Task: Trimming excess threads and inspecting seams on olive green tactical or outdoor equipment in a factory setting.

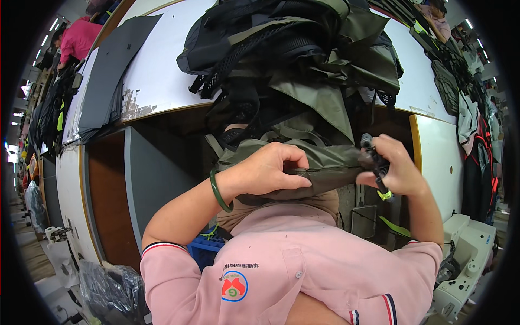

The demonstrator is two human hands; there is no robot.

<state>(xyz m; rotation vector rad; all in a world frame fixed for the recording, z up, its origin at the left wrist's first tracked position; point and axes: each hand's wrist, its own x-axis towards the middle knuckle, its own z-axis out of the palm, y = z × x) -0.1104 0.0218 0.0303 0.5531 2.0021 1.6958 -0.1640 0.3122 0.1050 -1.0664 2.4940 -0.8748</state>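
Observation:
Olive-green fabric [336, 157] of a bag-like piece lies across my lap and hangs down from the table edge. My left hand [271, 169], with a green bangle at its wrist, is closed on the fabric's near edge, thumb on top and fingers curled. At the right end of this edge, my right hand [398, 165] grips a dark hand tool [381, 173] with a yellow-green band at its lower end. The tool is partly blurred and covered by my fingers, so its exact kind is unclear. Its upper part is beside the cloth; whether it touches cannot be told.
A heap of black and olive bags [271, 43] covers the middle of the white table [162, 81]. Dark grey sheets [116, 65] lie at its left. A sewing machine [466, 265] stands at lower right, a blue crate [205, 249] at lower left. Two people work farther back.

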